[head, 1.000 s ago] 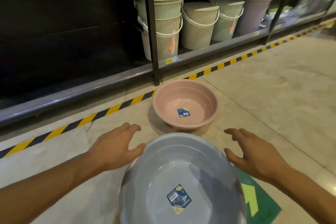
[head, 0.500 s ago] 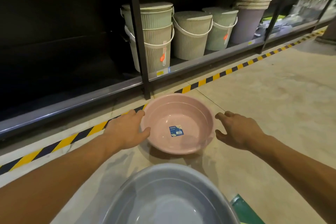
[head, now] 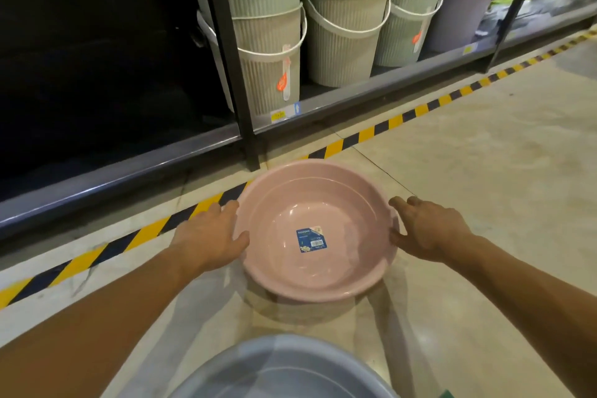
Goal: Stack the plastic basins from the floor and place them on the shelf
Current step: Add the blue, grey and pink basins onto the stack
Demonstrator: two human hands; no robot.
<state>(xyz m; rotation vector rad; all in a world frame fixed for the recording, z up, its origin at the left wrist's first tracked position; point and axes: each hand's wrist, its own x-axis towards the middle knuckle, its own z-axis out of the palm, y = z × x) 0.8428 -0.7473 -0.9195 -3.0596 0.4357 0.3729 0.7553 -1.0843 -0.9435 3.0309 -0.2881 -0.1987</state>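
The left hand's (head: 210, 236) fingers (head: 226, 207) curve round the outer wall of the pink basin (head: 318, 268), thumb on its rim. The right hand (head: 431, 229) clasps the opposite side the same way. Whether the basin rests on the floor (head: 484, 171) or is just off it is hard to make out. There are two basins. The pink one is round, shallow and glossy, with a blue sticker (head: 311, 240) inside. It lies beside the striped tape (head: 371, 132) before the shelf (head: 129, 176). The grey basin (head: 284, 365) is cut off by the bottom edge. The shelf's left bay is too dark to read. To the right stand lidded buckets (head: 345, 32): a stack of two, then three singles.
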